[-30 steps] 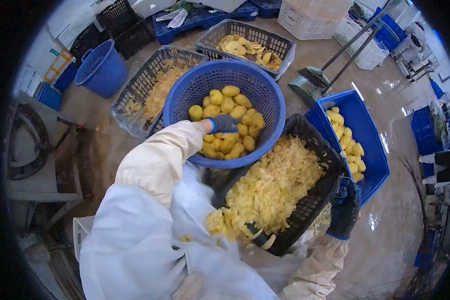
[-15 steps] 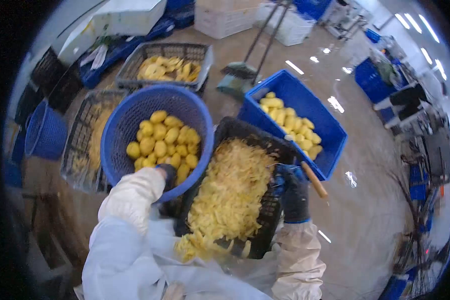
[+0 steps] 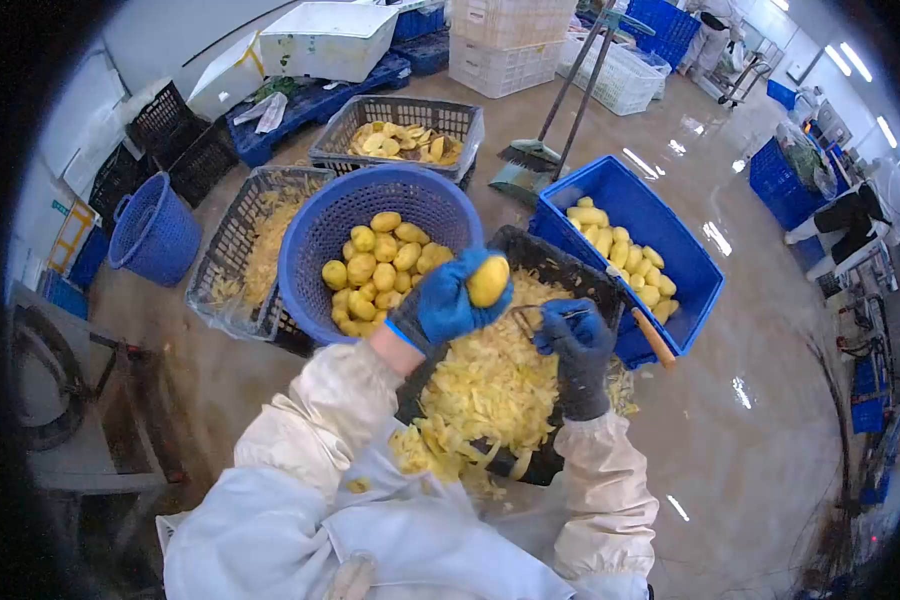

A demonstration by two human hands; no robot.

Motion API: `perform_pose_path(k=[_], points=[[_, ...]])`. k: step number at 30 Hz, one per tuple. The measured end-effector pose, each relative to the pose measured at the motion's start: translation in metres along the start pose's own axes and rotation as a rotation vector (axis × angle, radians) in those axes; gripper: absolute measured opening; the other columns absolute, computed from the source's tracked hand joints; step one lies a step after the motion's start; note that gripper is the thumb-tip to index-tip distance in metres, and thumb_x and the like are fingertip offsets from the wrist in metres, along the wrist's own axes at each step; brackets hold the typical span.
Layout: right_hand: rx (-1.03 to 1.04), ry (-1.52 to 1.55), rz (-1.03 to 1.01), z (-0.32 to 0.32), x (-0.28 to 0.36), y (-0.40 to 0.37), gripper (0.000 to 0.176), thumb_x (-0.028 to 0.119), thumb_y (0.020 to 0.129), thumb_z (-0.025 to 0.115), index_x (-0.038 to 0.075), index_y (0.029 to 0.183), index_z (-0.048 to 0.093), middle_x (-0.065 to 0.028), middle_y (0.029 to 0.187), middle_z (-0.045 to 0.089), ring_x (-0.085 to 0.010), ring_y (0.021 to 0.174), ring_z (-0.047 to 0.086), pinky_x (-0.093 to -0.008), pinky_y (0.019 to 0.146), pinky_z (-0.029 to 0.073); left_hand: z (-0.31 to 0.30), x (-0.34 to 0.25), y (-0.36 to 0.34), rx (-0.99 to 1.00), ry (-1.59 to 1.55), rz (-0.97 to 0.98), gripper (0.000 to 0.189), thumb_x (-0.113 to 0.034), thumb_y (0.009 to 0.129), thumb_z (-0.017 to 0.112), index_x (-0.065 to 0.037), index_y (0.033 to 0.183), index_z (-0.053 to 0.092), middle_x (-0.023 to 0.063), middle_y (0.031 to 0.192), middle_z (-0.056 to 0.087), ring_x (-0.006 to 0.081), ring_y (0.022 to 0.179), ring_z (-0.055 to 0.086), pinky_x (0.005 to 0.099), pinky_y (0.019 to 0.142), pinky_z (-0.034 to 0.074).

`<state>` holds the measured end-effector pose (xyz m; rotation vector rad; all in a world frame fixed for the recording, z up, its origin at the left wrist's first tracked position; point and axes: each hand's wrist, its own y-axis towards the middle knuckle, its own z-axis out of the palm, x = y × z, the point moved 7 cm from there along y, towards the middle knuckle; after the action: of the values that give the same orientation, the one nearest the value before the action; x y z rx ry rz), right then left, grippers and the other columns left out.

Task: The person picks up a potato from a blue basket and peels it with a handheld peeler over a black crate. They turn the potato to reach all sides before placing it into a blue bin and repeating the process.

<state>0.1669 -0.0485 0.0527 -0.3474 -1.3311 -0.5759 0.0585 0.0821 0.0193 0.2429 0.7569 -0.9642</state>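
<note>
My left hand [image 3: 448, 303], in a blue glove, holds a yellow potato [image 3: 488, 281] above a black crate [image 3: 530, 255] heaped with yellow peelings. My right hand [image 3: 573, 345], in a dark glove, grips a peeler with a wooden handle [image 3: 653, 337]; its metal end [image 3: 523, 320] sits just below the potato. A round blue basket [image 3: 315, 228] with several yellow potatoes stands just left of my left hand. A blue rectangular crate [image 3: 695, 255] with longer peeled potatoes stands to the right.
Two grey mesh crates [image 3: 232, 240] [image 3: 342, 125] with peelings and slices stand behind the basket. A blue bucket [image 3: 153, 232] is at far left, a broom and dustpan [image 3: 530, 160] beyond the crates. White crates [image 3: 505, 45] are stacked behind; the floor [image 3: 760, 400] is wet. A person [image 3: 850, 215] sits far right.
My left hand has left the blue basket with a potato in it and raised it over the black crate. My right hand brought the peeler up to the potato.
</note>
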Motion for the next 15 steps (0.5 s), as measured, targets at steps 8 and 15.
perform_pose_path(k=[8,15], points=[[-0.058,-0.007,0.014,-0.028,-0.018,0.012,0.011,0.012,0.081,0.064,0.003,0.088,0.061,-0.0019,0.071,0.059,-0.0116,0.058,0.053,-0.0226,0.053,0.042,0.017,0.066,-0.003,0.25,0.145,-0.102,0.04,-0.021,0.089,0.057,-0.002,0.123,0.049,0.0086,0.107,0.059,0.0198,0.094,0.06,0.0345,0.08,0.052],[-0.246,0.096,0.147,-0.047,-0.015,0.023,0.014,0.009,0.08,0.065,0.003,0.091,0.06,-0.002,0.072,0.058,-0.0109,0.06,0.054,-0.0228,0.054,0.044,0.007,0.069,0.007,0.146,-0.517,-0.338,0.037,-0.029,0.093,0.05,-0.003,0.118,0.052,0.0106,0.104,0.06,0.0229,0.09,0.06,0.0333,0.076,0.052]])
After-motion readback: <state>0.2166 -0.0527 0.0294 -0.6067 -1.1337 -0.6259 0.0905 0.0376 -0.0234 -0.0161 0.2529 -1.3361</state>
